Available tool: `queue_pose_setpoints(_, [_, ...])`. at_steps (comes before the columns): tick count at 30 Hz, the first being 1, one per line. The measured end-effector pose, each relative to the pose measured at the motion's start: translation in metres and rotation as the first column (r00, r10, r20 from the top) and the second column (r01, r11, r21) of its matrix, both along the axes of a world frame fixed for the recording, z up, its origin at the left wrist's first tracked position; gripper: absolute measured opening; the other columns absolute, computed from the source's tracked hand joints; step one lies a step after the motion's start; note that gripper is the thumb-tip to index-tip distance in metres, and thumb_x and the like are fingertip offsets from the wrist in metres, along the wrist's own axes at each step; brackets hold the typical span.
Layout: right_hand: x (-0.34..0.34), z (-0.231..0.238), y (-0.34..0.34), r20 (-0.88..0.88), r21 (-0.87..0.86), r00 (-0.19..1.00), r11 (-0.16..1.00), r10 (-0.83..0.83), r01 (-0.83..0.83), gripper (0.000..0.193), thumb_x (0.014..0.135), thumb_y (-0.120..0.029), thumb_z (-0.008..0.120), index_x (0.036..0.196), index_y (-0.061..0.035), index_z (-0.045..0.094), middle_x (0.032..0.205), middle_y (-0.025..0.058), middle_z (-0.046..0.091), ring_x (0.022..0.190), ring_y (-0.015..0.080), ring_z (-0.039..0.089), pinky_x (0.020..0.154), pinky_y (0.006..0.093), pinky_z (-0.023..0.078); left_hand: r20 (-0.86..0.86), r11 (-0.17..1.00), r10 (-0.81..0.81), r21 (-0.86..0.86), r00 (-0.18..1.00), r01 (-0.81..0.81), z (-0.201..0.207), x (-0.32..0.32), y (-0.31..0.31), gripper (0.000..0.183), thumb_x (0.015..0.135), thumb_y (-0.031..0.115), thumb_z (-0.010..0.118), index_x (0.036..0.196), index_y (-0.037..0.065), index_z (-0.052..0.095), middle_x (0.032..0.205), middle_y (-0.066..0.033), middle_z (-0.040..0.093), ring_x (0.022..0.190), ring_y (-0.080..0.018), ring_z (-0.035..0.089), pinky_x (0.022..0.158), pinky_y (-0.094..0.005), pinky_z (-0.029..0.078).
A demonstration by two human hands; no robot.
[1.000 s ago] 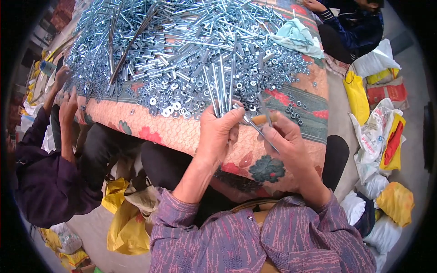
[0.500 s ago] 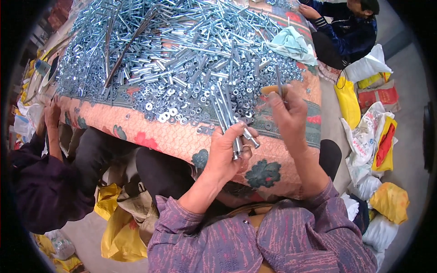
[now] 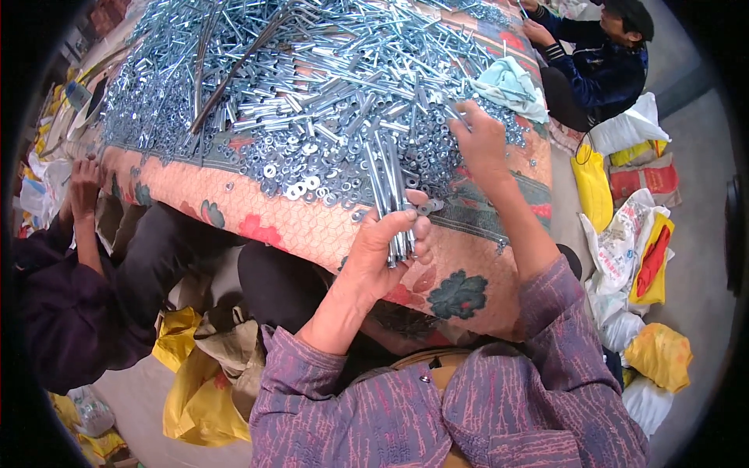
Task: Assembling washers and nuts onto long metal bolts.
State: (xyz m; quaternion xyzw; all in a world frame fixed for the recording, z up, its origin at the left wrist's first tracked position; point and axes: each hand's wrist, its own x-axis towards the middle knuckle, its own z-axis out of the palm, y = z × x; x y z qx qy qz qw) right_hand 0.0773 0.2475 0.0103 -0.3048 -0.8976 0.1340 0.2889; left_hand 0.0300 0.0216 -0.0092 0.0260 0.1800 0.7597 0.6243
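A bundle of long, slim, silvery metal rods (image 3: 384, 175) is gripped in the left hand (image 3: 374, 246), thumb pressed across it and fingers curled around, the far ends fanned slightly beyond the thumb and the near ends showing just below it; a short, narrow, silvery metal piece (image 3: 457, 116) appears to be pinched between thumb and fingertips of the right hand (image 3: 484, 144), raised ahead and to the right of the left, though its outline is blurred; if the left thumb were eased, rods could be let slip, since they are unevenly stacked, and be lost among the flat, round, silvery metal washers (image 3: 304, 187) beyond that hand; if the pinch were loose, the piece could be dropped; the soft, pale blue cloth (image 3: 511, 86) just beyond the right hand could be snagged by a wide sweep
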Motion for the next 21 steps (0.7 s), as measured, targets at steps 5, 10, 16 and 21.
queue_pose_setpoints(5, [0.022,0.030,-0.043,-0.209,-0.546,0.968,0.804,0.139,-0.233,0.020,0.085,-0.009,0.061,0.104,-0.0005,0.061,0.076,0.0108,0.067,0.056,0.0115,0.058,0.050,0.0264,0.044,0.017,0.992,0.126,0.026,0.992,-0.127,-0.005,-0.010,-0.006,0.024,0.089,0.012,0.063,0.109,0.003,0.055,0.071,-0.0041,0.048,0.055,-0.0131,0.045,0.049,-0.0271,0.041])
queue_pose_setpoints(10, [0.041,0.038,-0.116,-0.245,-0.744,0.927,0.558,0.283,-0.367,0.014,0.089,-0.006,0.058,0.100,0.0024,0.056,0.076,0.0080,0.066,0.049,0.0054,0.052,0.040,0.0186,0.037,-0.095,0.982,0.181,-0.035,0.979,-0.185,0.004,-0.005,-0.005,0.026,0.085,0.014,0.068,0.107,0.005,0.056,0.074,-0.0042,0.057,0.054,-0.0117,0.052,0.048,-0.0264,0.043])
queue_pose_setpoints(16, [0.056,0.043,-0.133,-0.228,-0.681,0.916,0.618,0.329,-0.392,0.013,0.091,-0.003,0.053,0.103,0.0017,0.057,0.070,0.0046,0.062,0.050,0.0049,0.050,0.044,0.0205,0.039,-0.147,0.970,0.209,-0.090,0.967,-0.224,0.000,-0.004,-0.009,0.023,0.084,0.012,0.069,0.103,0.006,0.057,0.074,-0.0056,0.059,0.050,-0.0127,0.052,0.046,-0.0275,0.042])
queue_pose_setpoints(21, [0.089,0.057,-0.136,-0.221,-0.738,0.934,0.577,0.281,-0.349,0.028,0.091,0.000,0.048,0.117,-0.0006,0.058,0.065,0.0015,0.055,0.054,0.0049,0.050,0.049,0.0213,0.041,-0.112,0.962,0.253,-0.076,0.961,-0.262,0.002,-0.012,-0.011,0.021,0.084,0.010,0.069,0.101,0.004,0.056,0.072,-0.0064,0.057,0.052,-0.0149,0.053,0.046,-0.0289,0.043])
